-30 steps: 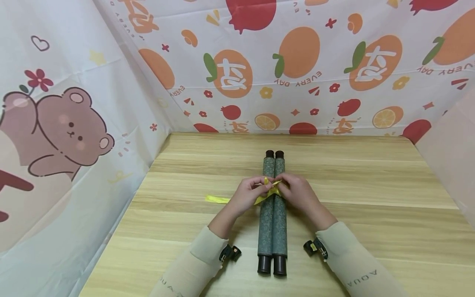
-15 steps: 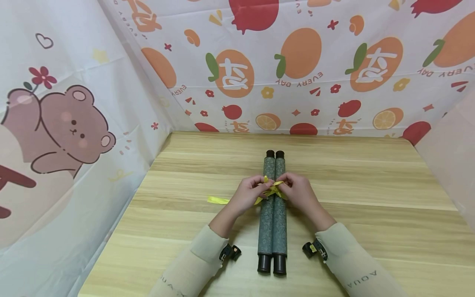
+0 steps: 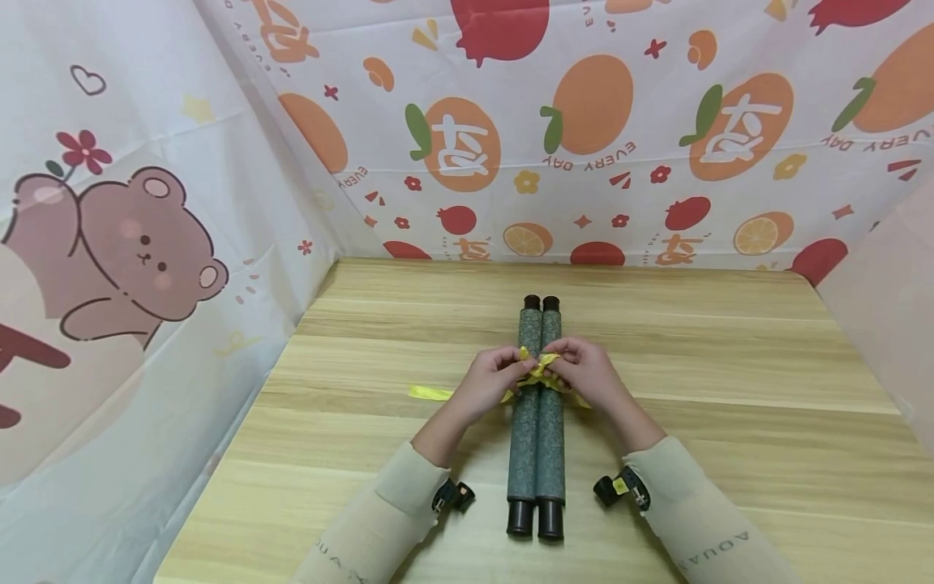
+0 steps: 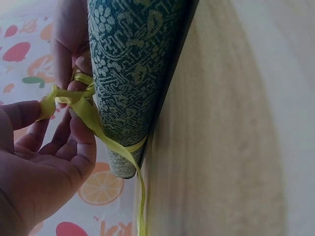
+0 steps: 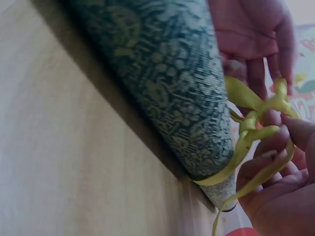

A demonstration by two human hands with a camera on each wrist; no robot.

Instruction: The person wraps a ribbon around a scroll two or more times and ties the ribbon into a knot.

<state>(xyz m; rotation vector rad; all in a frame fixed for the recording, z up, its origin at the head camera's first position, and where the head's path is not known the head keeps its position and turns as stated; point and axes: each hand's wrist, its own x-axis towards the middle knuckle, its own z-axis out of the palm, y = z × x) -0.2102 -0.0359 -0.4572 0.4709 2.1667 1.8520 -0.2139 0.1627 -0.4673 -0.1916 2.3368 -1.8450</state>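
A scroll [image 3: 523,454] rolled up from both ends lies lengthwise before me, its two green patterned rolls side by side with dark end knobs. A yellow ribbon [image 3: 429,392] passes round its middle and is looped on top. My left hand [image 3: 485,384] pinches one loop of the ribbon between thumb and fingers, plain in the left wrist view [image 4: 47,103]. From the other side my right hand [image 3: 594,380] pinches the ribbon near the crossing, as the right wrist view shows. One ribbon tail stretches left over the table; another hangs below the right hand. Fingers partly hide the knot.
The scroll rests on a wood-grain table [image 3: 328,454]. Behind the table hangs a white cloth [image 3: 511,215] printed with fruit, and on the left another cloth [image 3: 270,203] with a bear. A small camera is strapped to each wrist.
The right hand has shifted slightly with the ribbon, and a loop now stands more clearly between the hands. A ribbon tail now shows below the right hand. The scroll stays in place.
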